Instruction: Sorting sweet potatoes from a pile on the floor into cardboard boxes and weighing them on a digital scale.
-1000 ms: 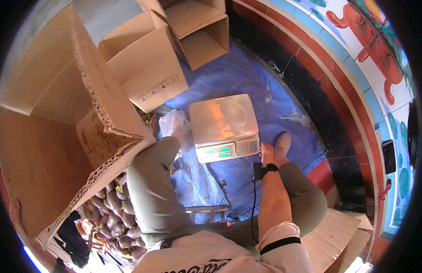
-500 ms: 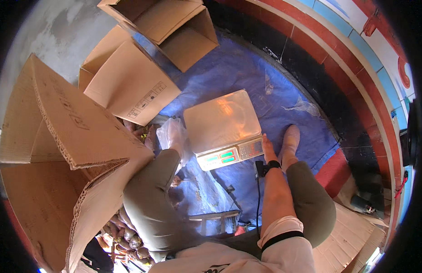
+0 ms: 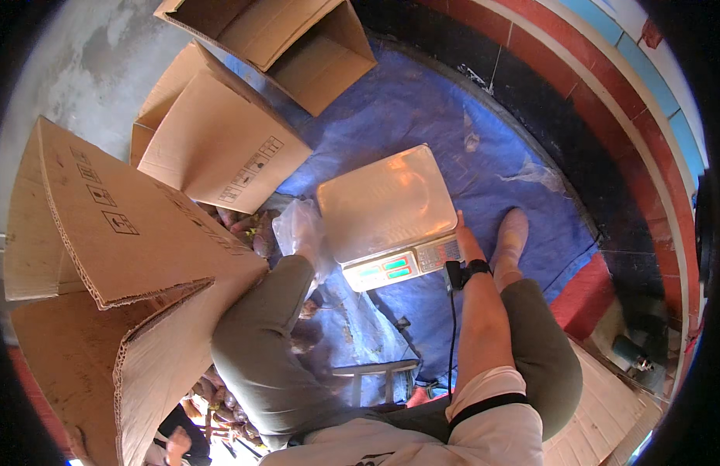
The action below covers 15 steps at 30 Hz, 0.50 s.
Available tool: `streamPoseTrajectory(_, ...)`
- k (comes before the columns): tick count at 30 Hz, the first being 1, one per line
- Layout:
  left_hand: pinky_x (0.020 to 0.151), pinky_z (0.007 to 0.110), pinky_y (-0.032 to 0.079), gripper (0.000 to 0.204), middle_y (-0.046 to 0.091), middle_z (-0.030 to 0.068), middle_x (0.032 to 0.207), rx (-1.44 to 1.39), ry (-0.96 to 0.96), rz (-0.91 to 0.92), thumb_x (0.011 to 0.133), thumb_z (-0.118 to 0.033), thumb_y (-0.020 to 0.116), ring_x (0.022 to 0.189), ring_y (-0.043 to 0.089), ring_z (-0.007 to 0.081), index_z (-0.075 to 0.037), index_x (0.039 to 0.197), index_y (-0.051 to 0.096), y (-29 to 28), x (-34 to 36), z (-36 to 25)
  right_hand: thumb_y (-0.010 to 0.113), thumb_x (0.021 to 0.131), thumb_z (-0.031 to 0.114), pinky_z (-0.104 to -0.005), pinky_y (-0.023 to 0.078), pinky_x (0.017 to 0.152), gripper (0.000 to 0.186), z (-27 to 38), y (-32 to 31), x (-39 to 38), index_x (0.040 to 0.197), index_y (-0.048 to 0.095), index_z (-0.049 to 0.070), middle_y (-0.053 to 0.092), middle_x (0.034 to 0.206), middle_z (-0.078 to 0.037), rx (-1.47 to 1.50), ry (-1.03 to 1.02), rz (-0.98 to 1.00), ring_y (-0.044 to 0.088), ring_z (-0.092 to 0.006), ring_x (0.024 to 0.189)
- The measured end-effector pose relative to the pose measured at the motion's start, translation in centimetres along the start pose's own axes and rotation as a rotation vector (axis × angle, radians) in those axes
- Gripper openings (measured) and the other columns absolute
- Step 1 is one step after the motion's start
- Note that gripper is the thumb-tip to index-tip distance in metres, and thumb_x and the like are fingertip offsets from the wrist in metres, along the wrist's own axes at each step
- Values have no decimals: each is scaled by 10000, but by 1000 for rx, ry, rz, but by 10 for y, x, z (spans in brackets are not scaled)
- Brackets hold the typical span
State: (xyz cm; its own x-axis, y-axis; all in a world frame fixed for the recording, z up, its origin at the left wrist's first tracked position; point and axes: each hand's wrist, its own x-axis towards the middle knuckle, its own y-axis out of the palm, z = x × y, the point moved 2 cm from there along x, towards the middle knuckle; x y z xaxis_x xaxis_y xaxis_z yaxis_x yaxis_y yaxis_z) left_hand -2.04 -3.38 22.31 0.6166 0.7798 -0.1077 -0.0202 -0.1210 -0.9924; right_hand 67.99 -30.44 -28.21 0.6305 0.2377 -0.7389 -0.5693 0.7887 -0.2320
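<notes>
My right hand (image 3: pixel 470 242) reaches down to the right edge of a digital weighing scale (image 3: pixel 388 203). Its fingers look stretched out against the scale's side, their tips partly hidden at the corner of the metal platter. A bare shiny platter tops the scale, and the panel facing me has lit green displays and a keypad. On my right wrist sits a black strap with a small dark device (image 3: pixel 453 275), and a black cable hangs from it. My left hand is not in view.
The scale rests on a blue tarp (image 3: pixel 422 101). Open cardboard boxes (image 3: pixel 228 147) stand left and far. A clear plastic bag (image 3: pixel 298 225) lies by my left foot. Purplish root vegetables (image 3: pixel 243 225) lie between boxes and at lower left, near another person's hand (image 3: pixel 176 446).
The view has shifted slightly. My right hand stays at the scale's right side, its fingertips now closer to the platter corner. Another person's hand has appeared at lower left.
</notes>
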Motion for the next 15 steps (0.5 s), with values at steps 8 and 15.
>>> streamPoseTrajectory(8, 936, 333, 380, 367, 500, 36, 1146, 352, 561, 385, 747, -142, 557, 1149, 417, 209, -82, 1105, 501, 134, -74, 101, 232, 827, 650, -379, 404, 838, 818, 2, 0, -2, 1057, 560, -62, 576, 1004, -265, 14, 9, -18, 543, -348, 988)
streamPoseTrajectory(15, 935, 335, 383, 358, 514, 26, 1119, 609, 1089, 362, 731, -138, 565, 1145, 419, 210, -90, 1081, 510, 194, -91, 144, 236, 828, 646, -386, 403, 837, 807, -2, 2, 4, 1049, 565, -58, 578, 998, -266, 31, 13, -32, 543, -354, 986)
